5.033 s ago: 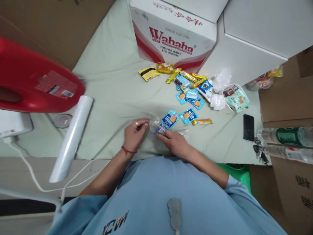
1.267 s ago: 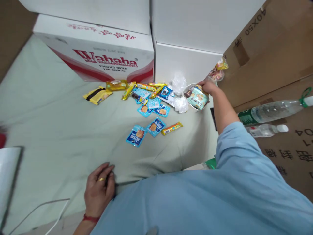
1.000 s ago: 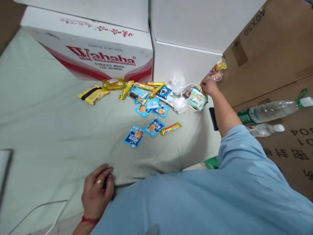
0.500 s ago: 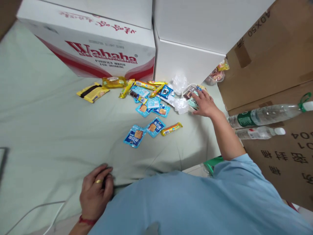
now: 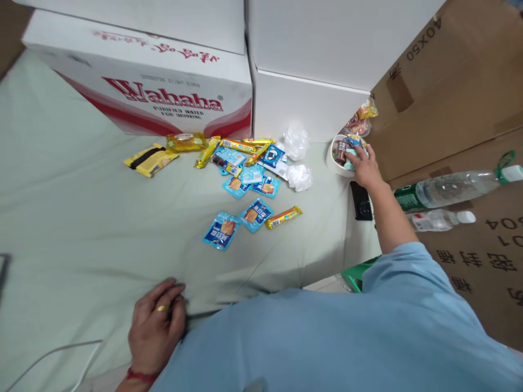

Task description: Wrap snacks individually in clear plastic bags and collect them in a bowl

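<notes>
My right hand (image 5: 365, 165) reaches over the right rim of a white round bowl (image 5: 333, 166) and grips it, with fingertips on the packets inside. In the bowl lie a brown packet (image 5: 340, 149) and some blue and pale green wrappers, partly hidden by my fingers. My left hand (image 5: 157, 321), wearing a gold ring, rests on the sheet at the lower left with its fingers curled in. Left of the bowl are two crumpled clear plastic wads (image 5: 296, 142) and a pile of blue snack packets (image 5: 250, 175) and yellow wrapped sticks (image 5: 237, 146).
A Wahaha carton (image 5: 163, 103) and white boxes (image 5: 310, 106) stand behind the snacks. A black phone (image 5: 361, 201) lies below the bowl. Plastic bottles (image 5: 445, 188) lie by the cardboard at right. Two blue packets (image 5: 221, 231) and a yellow stick (image 5: 284, 217) lie nearer me.
My right hand has moved right along with the bowl, away from the plastic wads and towards the cardboard. The phone has come into view. My left hand has stayed put.
</notes>
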`<state>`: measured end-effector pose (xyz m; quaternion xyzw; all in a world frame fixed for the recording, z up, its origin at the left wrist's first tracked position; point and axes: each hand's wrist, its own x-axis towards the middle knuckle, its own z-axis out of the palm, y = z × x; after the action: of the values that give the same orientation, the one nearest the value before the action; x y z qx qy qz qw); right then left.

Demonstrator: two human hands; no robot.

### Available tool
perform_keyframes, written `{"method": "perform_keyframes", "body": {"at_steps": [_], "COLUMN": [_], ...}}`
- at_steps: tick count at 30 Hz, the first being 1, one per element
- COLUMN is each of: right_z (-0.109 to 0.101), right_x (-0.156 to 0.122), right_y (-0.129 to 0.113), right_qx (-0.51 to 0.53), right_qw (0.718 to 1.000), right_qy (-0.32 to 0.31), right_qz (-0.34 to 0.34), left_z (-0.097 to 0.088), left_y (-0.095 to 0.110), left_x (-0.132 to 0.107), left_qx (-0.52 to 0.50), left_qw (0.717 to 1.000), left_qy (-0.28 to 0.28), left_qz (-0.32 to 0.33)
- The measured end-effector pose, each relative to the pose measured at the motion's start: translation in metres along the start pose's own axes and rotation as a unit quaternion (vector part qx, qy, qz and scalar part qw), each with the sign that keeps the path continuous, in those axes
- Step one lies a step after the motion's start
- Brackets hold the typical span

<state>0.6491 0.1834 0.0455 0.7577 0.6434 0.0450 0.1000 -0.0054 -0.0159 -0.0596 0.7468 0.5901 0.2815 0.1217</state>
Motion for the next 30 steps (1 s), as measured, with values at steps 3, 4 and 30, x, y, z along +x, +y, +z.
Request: {"method": "perform_keyframes", "body": {"at_steps": [3,4,30], "right_z": [0.007,0.009,0.011], "right_x": [0.013,0.016,0.065], "right_y": [0.018,0.022,0.067], "right_qx": [0.013,0.015,-0.017], "right_qw": [1.000,1.000,0.998], "right_qy": [0.020,0.023,0.015], "right_qz": [0.008,0.014,-0.052], "left_z": [0.001,0.001,0.005], "left_y": [0.000,0.000,0.011], "left_x": [0.001,0.001,0.004], "left_qx": [0.008,0.011,-0.010], "left_qw": [1.000,1.000,0.998], "left_qy": [0.010,0.012,0.034], "left_qz": [0.013,0.014,-0.047]}}
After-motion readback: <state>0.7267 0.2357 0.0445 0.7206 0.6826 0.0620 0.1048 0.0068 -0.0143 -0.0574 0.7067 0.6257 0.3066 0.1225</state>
